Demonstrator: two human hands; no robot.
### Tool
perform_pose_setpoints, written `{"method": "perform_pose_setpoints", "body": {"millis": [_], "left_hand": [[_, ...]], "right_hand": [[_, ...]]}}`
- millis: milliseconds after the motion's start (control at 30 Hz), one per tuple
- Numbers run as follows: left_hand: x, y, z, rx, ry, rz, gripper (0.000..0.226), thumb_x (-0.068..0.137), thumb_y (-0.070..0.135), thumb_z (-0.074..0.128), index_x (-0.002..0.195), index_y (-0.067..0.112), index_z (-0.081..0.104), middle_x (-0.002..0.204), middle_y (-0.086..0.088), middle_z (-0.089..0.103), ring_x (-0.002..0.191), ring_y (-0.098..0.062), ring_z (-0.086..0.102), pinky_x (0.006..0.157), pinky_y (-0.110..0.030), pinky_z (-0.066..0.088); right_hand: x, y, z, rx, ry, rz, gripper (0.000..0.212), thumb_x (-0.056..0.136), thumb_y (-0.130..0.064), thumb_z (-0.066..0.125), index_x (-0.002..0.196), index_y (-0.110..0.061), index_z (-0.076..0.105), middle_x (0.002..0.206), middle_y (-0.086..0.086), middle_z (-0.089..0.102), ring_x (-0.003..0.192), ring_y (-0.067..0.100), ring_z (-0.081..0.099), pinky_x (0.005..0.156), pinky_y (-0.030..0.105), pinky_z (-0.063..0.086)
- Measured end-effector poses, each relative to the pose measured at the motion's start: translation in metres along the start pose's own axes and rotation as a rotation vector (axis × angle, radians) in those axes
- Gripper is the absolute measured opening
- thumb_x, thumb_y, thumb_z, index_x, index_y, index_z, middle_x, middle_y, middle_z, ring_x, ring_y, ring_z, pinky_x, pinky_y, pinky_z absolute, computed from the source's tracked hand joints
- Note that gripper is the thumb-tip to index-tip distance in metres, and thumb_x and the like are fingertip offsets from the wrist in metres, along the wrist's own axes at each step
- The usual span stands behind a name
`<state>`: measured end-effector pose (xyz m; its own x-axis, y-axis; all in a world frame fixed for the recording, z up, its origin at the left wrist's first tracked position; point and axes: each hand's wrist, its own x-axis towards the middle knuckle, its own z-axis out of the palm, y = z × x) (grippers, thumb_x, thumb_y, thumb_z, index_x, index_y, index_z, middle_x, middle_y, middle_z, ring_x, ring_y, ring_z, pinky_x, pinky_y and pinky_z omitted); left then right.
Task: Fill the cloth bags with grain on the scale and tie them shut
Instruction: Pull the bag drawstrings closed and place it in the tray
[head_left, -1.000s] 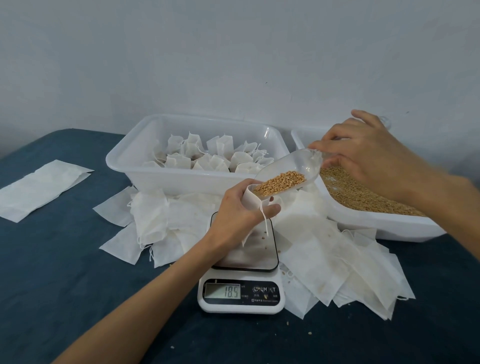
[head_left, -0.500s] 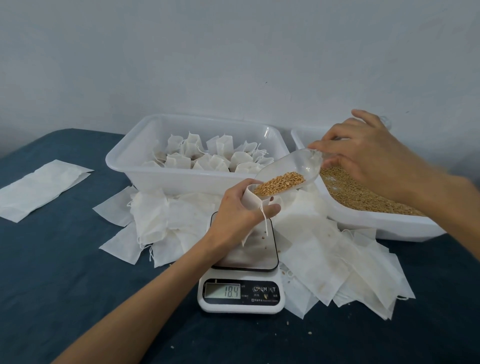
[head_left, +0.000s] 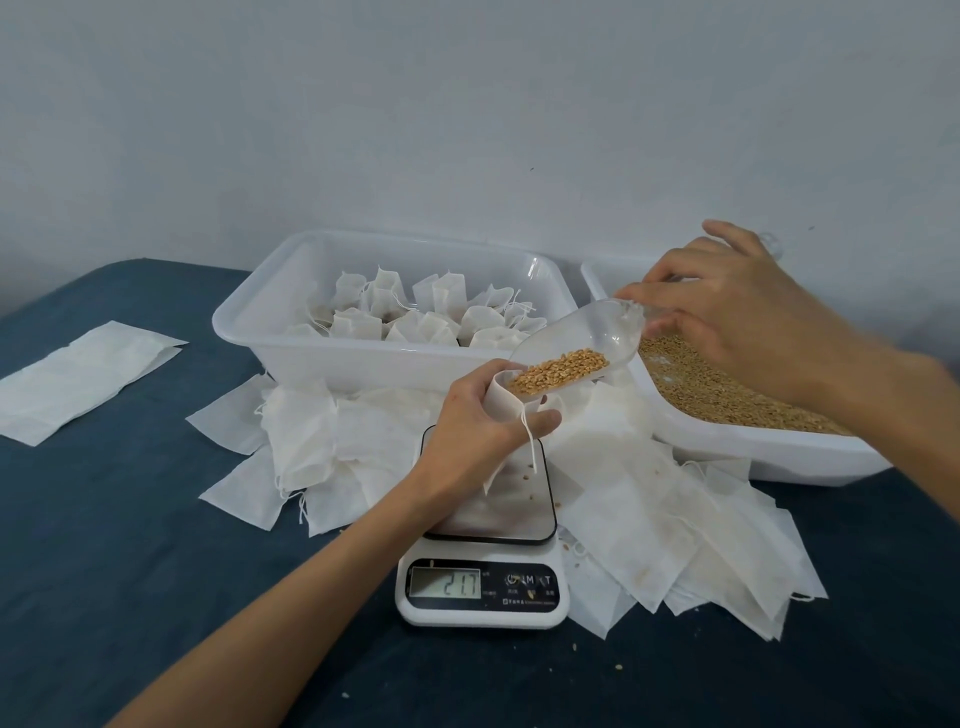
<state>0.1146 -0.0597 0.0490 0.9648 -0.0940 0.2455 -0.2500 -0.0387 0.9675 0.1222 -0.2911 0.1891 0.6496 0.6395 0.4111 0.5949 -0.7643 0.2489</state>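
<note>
left hand (head_left: 475, 431) wrapped round a small white cloth bag (head_left: 501, 402), fingers and thumb curled on it, holding its mouth open right over the scale (head_left: 485, 551). thin string (head_left: 530, 436) hanging down from the bag's top. can't tell if the bag's bottom touches the scale's plate — hidden behind the hand. numbers lit up on the scale's little screen (head_left: 445, 583), looks like 217, a bit blurry.

right hand (head_left: 727, 306) up on the right, fingers pinching the back end of a clear plastic scoop (head_left: 576, 345). scoop tilted down to the left, its front lip sitting at the bag's open mouth. little heap of golden grain (head_left: 558, 370) lying at the low end of the scoop, touching the bag's edge.

behind the scale, a white tub (head_left: 363, 364) with tied-up full bags (head_left: 415, 317) standing inside. to the right, a second white tub (head_left: 753, 447) with loose grain spread in it, just under the right hand.

flat empty bags (head_left: 649, 519) piled all round the scale, on both sides, some tucked under it. one more flat white sheet (head_left: 78, 379) lying far off on the left, well apart from the rest. a few stray grains dropped on the scale's plate and on the dark blue table cloth (head_left: 130, 571).
</note>
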Motion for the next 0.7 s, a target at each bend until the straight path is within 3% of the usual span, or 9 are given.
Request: {"method": "perform_pose_setpoints", "body": {"millis": [567,700], "left_hand": [[0.0002,-0.0012,-0.0012,-0.013,-0.002,0.005,0.036,0.073,0.027,0.086,0.106,0.031,0.071,0.107,0.003,0.078,0.103,-0.023,0.074,0.1,-0.053,0.055],[-0.0002,-0.0006,-0.0012,-0.008,-0.004,0.004,0.033,0.073,0.028,0.086,0.102,0.035,0.071,0.102,0.006,0.079,0.098,-0.02,0.075,0.097,-0.049,0.057]], "right_hand": [[0.0022,0.0004,0.0008,-0.01,0.001,-0.001,0.031,0.088,-0.003,0.069,0.119,-0.007,0.073,0.102,0.014,0.07,0.101,0.039,0.063,0.117,0.059,0.023],[0.0004,0.0014,0.0029,-0.004,-0.024,0.018,0.032,0.089,-0.004,0.069,0.121,-0.008,0.072,0.104,0.014,0.07,0.103,0.038,0.063,0.118,0.058,0.022]]}}
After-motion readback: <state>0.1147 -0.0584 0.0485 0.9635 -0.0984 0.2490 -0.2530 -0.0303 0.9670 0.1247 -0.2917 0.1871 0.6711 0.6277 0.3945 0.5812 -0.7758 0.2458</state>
